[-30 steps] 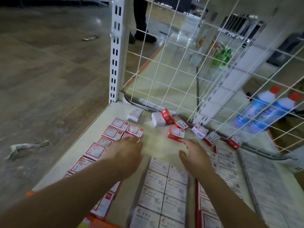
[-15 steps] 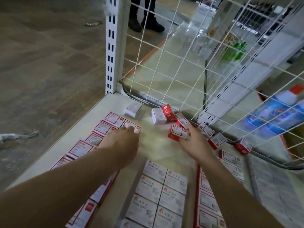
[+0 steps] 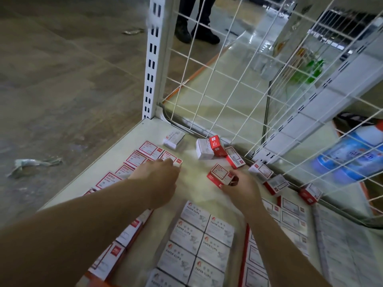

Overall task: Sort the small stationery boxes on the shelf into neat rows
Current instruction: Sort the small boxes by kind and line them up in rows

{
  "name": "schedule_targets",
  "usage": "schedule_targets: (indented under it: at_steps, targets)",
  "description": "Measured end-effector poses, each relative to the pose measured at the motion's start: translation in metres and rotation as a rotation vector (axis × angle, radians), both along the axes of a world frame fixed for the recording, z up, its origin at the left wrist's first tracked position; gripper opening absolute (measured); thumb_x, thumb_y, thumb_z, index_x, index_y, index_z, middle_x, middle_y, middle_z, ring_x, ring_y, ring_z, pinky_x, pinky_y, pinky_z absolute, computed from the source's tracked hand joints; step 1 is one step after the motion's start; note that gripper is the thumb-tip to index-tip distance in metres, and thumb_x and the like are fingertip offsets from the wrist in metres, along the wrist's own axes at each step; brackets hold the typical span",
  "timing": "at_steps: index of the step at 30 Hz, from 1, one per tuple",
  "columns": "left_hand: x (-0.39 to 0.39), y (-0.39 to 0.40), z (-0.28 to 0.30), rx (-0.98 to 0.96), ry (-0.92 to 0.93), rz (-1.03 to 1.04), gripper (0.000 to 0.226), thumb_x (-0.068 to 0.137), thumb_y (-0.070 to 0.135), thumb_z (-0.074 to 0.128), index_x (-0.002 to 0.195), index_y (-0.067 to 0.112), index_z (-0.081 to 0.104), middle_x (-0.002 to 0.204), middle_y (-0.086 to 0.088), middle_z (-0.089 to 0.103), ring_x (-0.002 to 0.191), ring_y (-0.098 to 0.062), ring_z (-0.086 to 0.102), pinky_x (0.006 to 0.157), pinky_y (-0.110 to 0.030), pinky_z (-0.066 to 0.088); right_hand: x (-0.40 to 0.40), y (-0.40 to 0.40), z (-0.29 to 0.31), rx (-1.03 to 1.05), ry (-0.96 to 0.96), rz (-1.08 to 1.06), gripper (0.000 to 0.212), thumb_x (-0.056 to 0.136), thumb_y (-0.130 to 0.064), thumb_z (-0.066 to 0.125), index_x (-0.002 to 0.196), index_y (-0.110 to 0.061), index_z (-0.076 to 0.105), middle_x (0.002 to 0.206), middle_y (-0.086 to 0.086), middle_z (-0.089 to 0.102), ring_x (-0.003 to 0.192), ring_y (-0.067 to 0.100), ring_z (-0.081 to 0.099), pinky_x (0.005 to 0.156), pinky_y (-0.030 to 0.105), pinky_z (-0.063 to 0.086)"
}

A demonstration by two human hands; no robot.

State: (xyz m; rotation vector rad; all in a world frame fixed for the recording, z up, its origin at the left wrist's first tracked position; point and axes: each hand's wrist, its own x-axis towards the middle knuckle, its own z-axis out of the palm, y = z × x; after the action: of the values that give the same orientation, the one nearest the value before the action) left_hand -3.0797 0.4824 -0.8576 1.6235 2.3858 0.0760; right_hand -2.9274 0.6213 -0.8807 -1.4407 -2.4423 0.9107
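Small red-and-white stationery boxes lie on the white shelf [image 3: 145, 129]. A double row of them [image 3: 143, 154] runs along the left edge. My left hand [image 3: 159, 177] grips the innermost box [image 3: 176, 159] at the far end of that row. My right hand [image 3: 240, 186] pinches a loose red-edged box [image 3: 218, 172] in the shelf's middle. Loose boxes lie scattered at the back: a white one [image 3: 174, 138], a white and red pair [image 3: 209, 147], and several along the wire grid [image 3: 261, 170].
Paper-clip boxes [image 3: 196, 239] form neat rows between my forearms, with more red-edged rows [image 3: 290, 214] at the right. A white wire grid [image 3: 228, 79] and slotted post [image 3: 152, 59] bound the back. Blue bottles [image 3: 352, 158] lie behind the grid. A person's shoes [image 3: 196, 32] stand beyond.
Both hands moved forward across the shelf. The left reached the end box of the left row; the right closed on the loose red-edged box and drew it slightly nearer.
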Motion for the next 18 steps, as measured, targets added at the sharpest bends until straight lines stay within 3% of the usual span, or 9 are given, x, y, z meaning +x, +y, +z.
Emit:
schedule_targets:
  at_steps: [4, 8, 12, 18]
  targets:
    - [-0.002, -0.002, 0.005, 0.066, -0.083, 0.086, 0.035, 0.096, 0.028, 0.04, 0.129, 0.019, 0.048, 0.125, -0.002, 0.051, 0.114, -0.021, 0.05, 0.09, -0.033, 0.044, -0.001, -0.009, -0.002, -0.001, 0.072, -0.106, 0.003, 0.077, -0.011, 0.063, 0.079, -0.012, 0.061, 0.076, 0.0, 0.063, 0.074, 0.018, 0.058, 0.063, 0.027, 0.042]
    - [0.0, 0.001, 0.002, 0.172, -0.269, 0.175, 0.035, 0.097, 0.032, 0.04, 0.128, 0.019, 0.05, 0.124, -0.003, 0.056, 0.111, -0.02, 0.053, 0.094, -0.032, 0.044, -0.002, -0.026, 0.003, -0.015, 0.218, -0.163, 0.023, 0.077, -0.009, 0.066, 0.081, -0.029, 0.055, 0.089, -0.002, 0.063, 0.089, 0.017, 0.06, 0.082, 0.036, 0.05]
    - [0.006, 0.002, 0.005, 0.295, -0.52, 0.299, 0.037, 0.096, 0.032, 0.045, 0.129, 0.018, 0.052, 0.119, -0.002, 0.061, 0.104, -0.016, 0.056, 0.088, -0.024, 0.043, -0.002, -0.042, 0.004, 0.02, 0.266, -0.152, 0.045, 0.081, -0.016, 0.068, 0.124, -0.019, 0.053, 0.111, -0.005, 0.056, 0.101, 0.01, 0.053, 0.089, 0.024, 0.044]
    - [0.016, -0.002, 0.003, 0.28, -0.7, 0.282, 0.045, 0.097, 0.038, 0.042, 0.137, 0.018, 0.044, 0.129, 0.0, 0.056, 0.115, -0.015, 0.053, 0.09, -0.026, 0.042, -0.001, -0.061, 0.016, 0.158, 0.324, 0.045, 0.044, 0.077, -0.012, 0.072, 0.116, -0.025, 0.057, 0.106, -0.014, 0.055, 0.099, -0.002, 0.051, 0.085, 0.006, 0.037]
